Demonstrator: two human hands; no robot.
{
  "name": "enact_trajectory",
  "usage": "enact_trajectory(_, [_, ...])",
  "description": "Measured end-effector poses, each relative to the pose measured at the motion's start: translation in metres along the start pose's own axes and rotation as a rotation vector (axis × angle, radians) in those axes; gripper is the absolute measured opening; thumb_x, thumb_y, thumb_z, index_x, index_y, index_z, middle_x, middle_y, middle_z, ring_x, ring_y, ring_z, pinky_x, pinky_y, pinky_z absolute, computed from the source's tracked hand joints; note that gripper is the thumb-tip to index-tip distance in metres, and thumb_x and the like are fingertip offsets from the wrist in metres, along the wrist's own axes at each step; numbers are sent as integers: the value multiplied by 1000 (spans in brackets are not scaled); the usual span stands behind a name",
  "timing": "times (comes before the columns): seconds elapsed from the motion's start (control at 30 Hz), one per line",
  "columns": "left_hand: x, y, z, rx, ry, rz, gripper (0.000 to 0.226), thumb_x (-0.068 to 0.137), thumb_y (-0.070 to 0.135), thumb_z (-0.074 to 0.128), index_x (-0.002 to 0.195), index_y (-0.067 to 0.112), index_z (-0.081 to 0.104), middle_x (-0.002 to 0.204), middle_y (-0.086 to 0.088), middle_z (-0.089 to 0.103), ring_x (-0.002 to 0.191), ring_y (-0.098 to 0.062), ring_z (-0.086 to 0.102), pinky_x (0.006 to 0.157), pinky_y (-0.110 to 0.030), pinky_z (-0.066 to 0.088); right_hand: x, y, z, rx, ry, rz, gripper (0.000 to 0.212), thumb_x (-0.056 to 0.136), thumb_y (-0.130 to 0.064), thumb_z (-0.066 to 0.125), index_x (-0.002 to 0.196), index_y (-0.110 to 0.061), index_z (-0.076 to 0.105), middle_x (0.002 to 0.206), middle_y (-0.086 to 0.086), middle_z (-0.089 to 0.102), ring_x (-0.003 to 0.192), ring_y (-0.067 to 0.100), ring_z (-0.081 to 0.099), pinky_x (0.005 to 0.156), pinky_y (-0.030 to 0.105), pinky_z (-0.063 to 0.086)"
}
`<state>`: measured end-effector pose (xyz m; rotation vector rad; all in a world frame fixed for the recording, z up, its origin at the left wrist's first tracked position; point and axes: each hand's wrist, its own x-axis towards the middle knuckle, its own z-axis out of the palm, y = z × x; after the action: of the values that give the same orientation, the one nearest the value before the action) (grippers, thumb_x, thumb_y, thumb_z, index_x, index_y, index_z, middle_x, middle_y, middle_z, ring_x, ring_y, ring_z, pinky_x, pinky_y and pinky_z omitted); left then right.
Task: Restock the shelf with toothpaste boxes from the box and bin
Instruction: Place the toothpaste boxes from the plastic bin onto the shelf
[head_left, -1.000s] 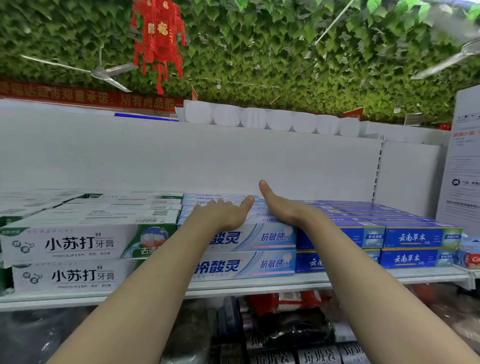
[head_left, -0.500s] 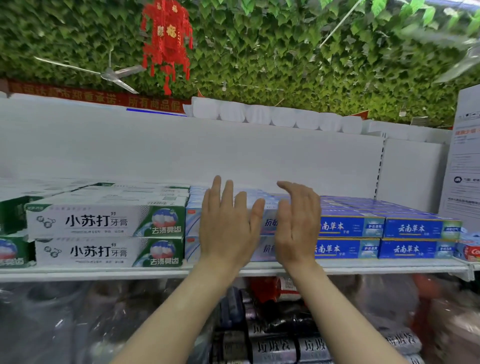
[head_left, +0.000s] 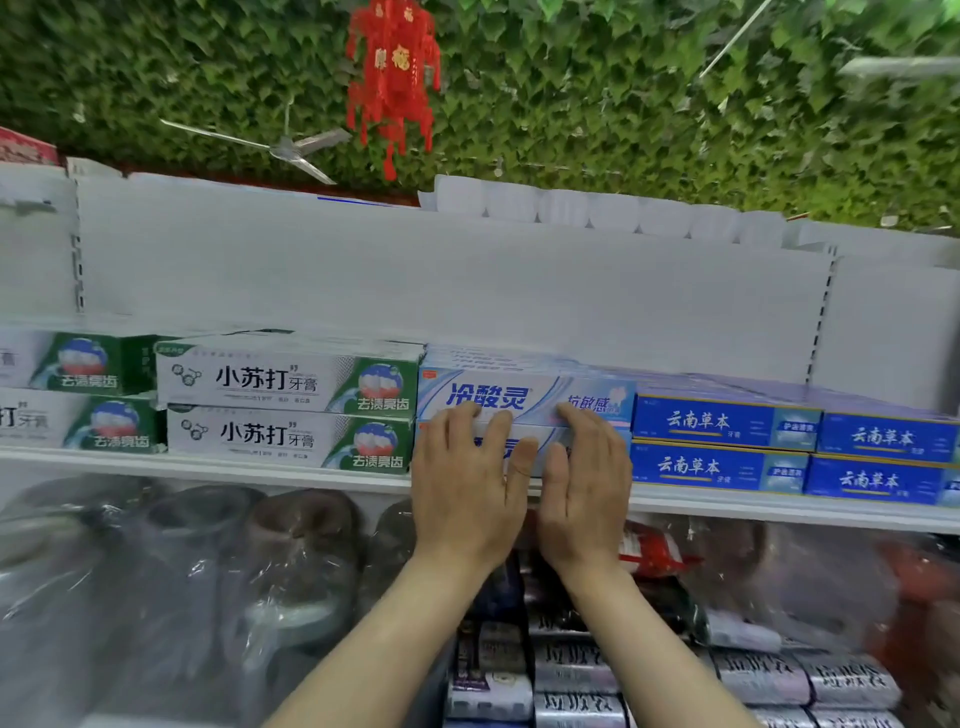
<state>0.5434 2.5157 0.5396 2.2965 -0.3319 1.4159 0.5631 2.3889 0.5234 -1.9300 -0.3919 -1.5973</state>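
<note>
While both palms face the shelf, the left hand and the right hand lie side by side at the centre of the frame, flat against the front faces of the light-blue toothpaste boxes. Fingers of the left hand are straight and slightly spread, their tips reaching the lower edge of the upper box; those of the right hand are straight and close together, touching the same edge, and neither hand curls round anything. These light-blue boxes are stacked two high on the white shelf, the lower one mostly hidden behind the hands. Just to their left, touching them, stand the white-and-green toothpaste boxes, also two high, with more of the same kind at the far left edge. Just to the right sit the dark-blue toothpaste boxes, again in two layers, running to the right edge of the frame. Under the shelf, at lower left, lie goods wrapped in clear plastic, and at lower centre and right are rolls of bin bags in silver packs. Across the top of the frame spreads a ceiling of green leaves, with a red hanging ornament and a ceiling fan at upper left.
</note>
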Motion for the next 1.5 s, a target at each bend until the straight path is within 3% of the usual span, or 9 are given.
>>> enact_trajectory(0.17, [-3,-10,-20,-128,-53,20,76,103,60,11,127,12,65,128,-13,59,119,-32,54,95,-47,49,-2,-18,2,42,27,86,45,99,-32,36,129,-5,57,127,8,61,118,30,54,101,53,41])
enact_trajectory(0.3, [-13,-45,-53,-129,111,18,66,105,53,17,132,11,61,135,-14,53,125,-33,49,102,-46,43,-8,-58,14,133,12,13,44,99,-30,37,129,-5,57,130,7,60,121,28,53,103,55,40])
enact_trajectory(0.47, [-13,-109,-88,-82,227,-151,68,105,55,12,133,16,61,139,-16,49,128,-34,44,103,-47,36,-15,-113,45,194,-14,-73,43,99,-27,37,129,-6,59,131,7,60,121,28,54,104,54,40])
enact_trajectory(0.63, [-9,-162,-105,-36,198,-123,67,105,54,15,131,15,63,135,-17,51,124,-35,47,101,-51,40,-21,-157,88,129,-49,-87,45,100,-28,36,130,-8,62,134,6,59,127,25,51,109,48,37])
enact_trajectory(0.9, [-6,-219,-112,-69,65,106,69,105,54,15,133,13,62,135,-16,53,126,-37,47,106,-51,39,-34,-180,124,-103,11,-33,59,104,-44,25,124,-6,66,129,12,59,123,31,52,105,48,40])
enact_trajectory(1.1, [5,-236,-114,-57,-5,160,71,105,56,15,134,11,62,131,-17,56,122,-38,49,102,-49,42,-38,-186,132,-234,24,-17,57,105,-42,26,127,-8,66,131,11,59,124,29,51,109,39,35])
enact_trajectory(1.5, [23,-235,-111,-57,-10,160,71,104,57,15,133,13,63,126,-18,56,118,-37,51,101,-50,42,-31,-178,142,-275,88,-71,43,100,-30,38,119,-7,70,125,11,62,118,30,53,105,46,40])
